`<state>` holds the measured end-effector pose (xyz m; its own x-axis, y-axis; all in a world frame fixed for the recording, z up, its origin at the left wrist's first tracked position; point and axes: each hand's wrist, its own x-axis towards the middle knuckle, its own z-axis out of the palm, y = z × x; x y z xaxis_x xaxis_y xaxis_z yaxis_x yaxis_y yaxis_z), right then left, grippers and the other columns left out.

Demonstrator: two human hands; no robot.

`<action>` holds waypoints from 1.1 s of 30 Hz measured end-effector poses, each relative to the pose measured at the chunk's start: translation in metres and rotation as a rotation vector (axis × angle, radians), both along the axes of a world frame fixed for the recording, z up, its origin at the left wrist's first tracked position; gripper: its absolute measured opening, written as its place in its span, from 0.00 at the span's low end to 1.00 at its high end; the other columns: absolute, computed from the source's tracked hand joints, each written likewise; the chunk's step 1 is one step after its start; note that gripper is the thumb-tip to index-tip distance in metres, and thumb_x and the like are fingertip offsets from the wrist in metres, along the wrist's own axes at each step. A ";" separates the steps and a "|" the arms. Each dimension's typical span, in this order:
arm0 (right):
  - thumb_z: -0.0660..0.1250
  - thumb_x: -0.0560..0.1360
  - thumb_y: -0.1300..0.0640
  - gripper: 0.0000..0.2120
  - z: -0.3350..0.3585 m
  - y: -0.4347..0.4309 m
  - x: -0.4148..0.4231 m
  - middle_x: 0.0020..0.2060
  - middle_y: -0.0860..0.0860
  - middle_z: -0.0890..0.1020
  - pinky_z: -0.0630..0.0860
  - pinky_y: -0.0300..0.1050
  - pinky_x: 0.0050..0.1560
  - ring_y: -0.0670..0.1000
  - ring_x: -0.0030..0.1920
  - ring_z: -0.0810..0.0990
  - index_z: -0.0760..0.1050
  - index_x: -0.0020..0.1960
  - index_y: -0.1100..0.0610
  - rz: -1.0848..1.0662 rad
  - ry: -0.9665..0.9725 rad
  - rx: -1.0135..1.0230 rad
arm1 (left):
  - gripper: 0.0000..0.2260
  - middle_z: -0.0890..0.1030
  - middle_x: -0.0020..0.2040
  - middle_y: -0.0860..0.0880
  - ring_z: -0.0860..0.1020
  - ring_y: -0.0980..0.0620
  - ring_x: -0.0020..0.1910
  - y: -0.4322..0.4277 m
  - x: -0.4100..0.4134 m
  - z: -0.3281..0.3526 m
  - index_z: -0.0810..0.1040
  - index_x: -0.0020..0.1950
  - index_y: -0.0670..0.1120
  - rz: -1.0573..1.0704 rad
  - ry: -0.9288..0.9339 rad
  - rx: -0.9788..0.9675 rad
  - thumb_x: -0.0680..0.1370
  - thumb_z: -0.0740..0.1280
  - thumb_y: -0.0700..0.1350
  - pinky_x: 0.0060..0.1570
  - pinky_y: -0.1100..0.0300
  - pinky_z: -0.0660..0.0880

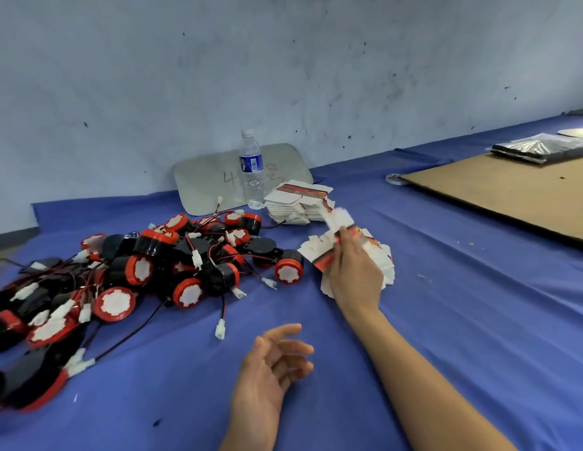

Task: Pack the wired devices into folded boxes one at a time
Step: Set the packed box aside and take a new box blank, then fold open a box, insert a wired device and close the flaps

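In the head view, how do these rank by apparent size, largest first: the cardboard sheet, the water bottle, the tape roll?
1. cardboard sheet, by far the largest, and cut off by the frame edge.
2. water bottle.
3. tape roll, smallest, partly hidden behind the cardboard's corner.
All three lie far from the camera, so the order looks reliable.

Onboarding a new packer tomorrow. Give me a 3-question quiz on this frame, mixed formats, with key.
1. True or false: the left hand is holding a device.
2. Multiple choice: the right hand grips
A. a flat box over the near box pile
B. the bottle
C. a connector
3. Fill in: the devices lie in a tangled heap on the ____ cloth.

Key: 1 false, it is open and empty, palm up above the cloth. 2 A. 3 blue.
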<state>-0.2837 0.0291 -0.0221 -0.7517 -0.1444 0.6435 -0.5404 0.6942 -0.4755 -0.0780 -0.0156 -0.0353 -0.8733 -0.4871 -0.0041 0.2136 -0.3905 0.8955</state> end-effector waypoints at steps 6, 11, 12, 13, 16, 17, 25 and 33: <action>0.56 0.82 0.56 0.16 0.037 0.011 0.024 0.31 0.48 0.77 0.66 0.43 0.33 0.49 0.30 0.70 0.77 0.61 0.60 0.150 0.206 -0.681 | 0.23 0.82 0.38 0.39 0.79 0.46 0.31 -0.001 -0.004 0.000 0.78 0.55 0.38 0.028 0.002 0.054 0.70 0.57 0.52 0.33 0.58 0.79; 0.60 0.82 0.58 0.09 0.046 0.012 0.061 0.42 0.50 0.84 0.78 0.47 0.46 0.49 0.43 0.81 0.74 0.60 0.50 0.510 -0.456 -0.996 | 0.28 0.76 0.61 0.50 0.80 0.53 0.50 -0.005 -0.003 0.007 0.65 0.66 0.59 0.563 0.072 -0.344 0.69 0.70 0.46 0.46 0.57 0.76; 0.60 0.81 0.59 0.10 0.040 0.014 0.068 0.41 0.48 0.84 0.79 0.42 0.45 0.47 0.42 0.82 0.74 0.58 0.47 0.557 -0.527 -0.971 | 0.30 0.73 0.65 0.56 0.78 0.57 0.56 -0.008 -0.001 0.008 0.61 0.69 0.63 0.624 0.072 -0.431 0.69 0.68 0.52 0.51 0.60 0.73; 0.61 0.81 0.59 0.10 0.033 0.014 0.076 0.39 0.45 0.85 0.78 0.37 0.43 0.44 0.41 0.83 0.74 0.57 0.45 0.593 -0.584 -0.956 | 0.32 0.72 0.66 0.62 0.76 0.61 0.60 -0.010 0.003 0.008 0.59 0.71 0.64 0.638 0.077 -0.470 0.69 0.67 0.56 0.54 0.63 0.72; 0.62 0.81 0.59 0.09 0.016 0.014 0.091 0.37 0.41 0.85 0.76 0.31 0.37 0.38 0.38 0.82 0.75 0.55 0.47 0.634 -0.735 -0.971 | 0.30 0.76 0.60 0.68 0.75 0.66 0.59 -0.014 0.005 0.001 0.61 0.72 0.61 0.508 0.059 -0.470 0.71 0.64 0.46 0.53 0.71 0.72; 0.62 0.81 0.59 0.08 0.013 0.013 0.093 0.37 0.39 0.85 0.76 0.30 0.37 0.38 0.38 0.82 0.75 0.55 0.48 0.633 -0.766 -0.973 | 0.28 0.78 0.58 0.66 0.76 0.65 0.58 -0.013 0.004 -0.001 0.63 0.71 0.59 0.460 0.038 -0.479 0.72 0.63 0.44 0.52 0.72 0.72; 0.62 0.79 0.63 0.12 0.015 0.014 0.098 0.44 0.47 0.85 0.78 0.40 0.46 0.44 0.41 0.82 0.80 0.51 0.49 0.611 -0.964 -0.765 | 0.22 0.80 0.55 0.67 0.78 0.65 0.54 -0.004 0.002 -0.002 0.72 0.60 0.66 0.455 -0.013 -0.622 0.74 0.70 0.41 0.46 0.74 0.73; 0.65 0.78 0.51 0.08 0.015 0.011 0.112 0.40 0.45 0.85 0.75 0.31 0.37 0.43 0.41 0.83 0.83 0.47 0.48 0.946 -1.061 -0.533 | 0.33 0.70 0.68 0.67 0.69 0.64 0.68 -0.011 0.002 -0.001 0.62 0.67 0.75 0.422 -0.036 -0.659 0.65 0.72 0.61 0.60 0.50 0.76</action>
